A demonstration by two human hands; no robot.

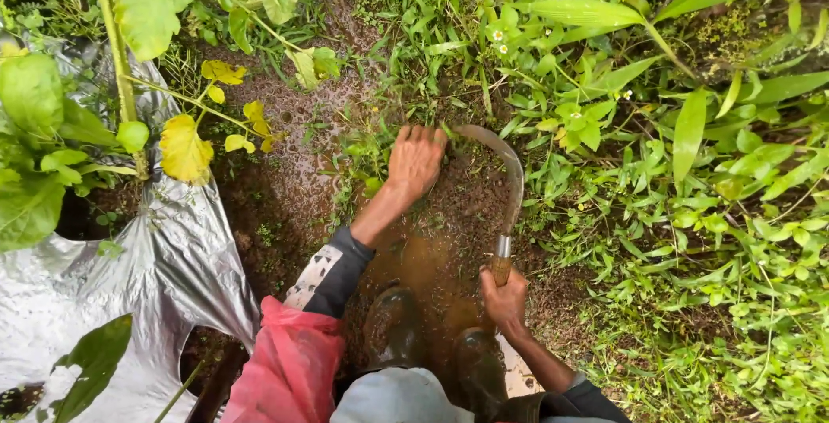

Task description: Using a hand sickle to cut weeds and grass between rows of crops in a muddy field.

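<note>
My left hand (415, 160) reaches forward and grips a tuft of grass (380, 129) at the edge of bare muddy soil (449, 224). My right hand (505, 298) is closed on the wooden handle of a curved sickle (511, 190). The sickle's blade arcs up and left, with its tip close to my left hand's fingers. Both hands are muddy. My two rubber boots (393, 328) stand in the wet earth just below the hands.
Dense green weeds with small white flowers (656, 173) cover the right side. A silver plastic mulch sheet (129, 276) lies at the left, with leafy plants and yellowed leaves (184, 148) growing through it. A red sleeve cover (289, 363) hangs on my left arm.
</note>
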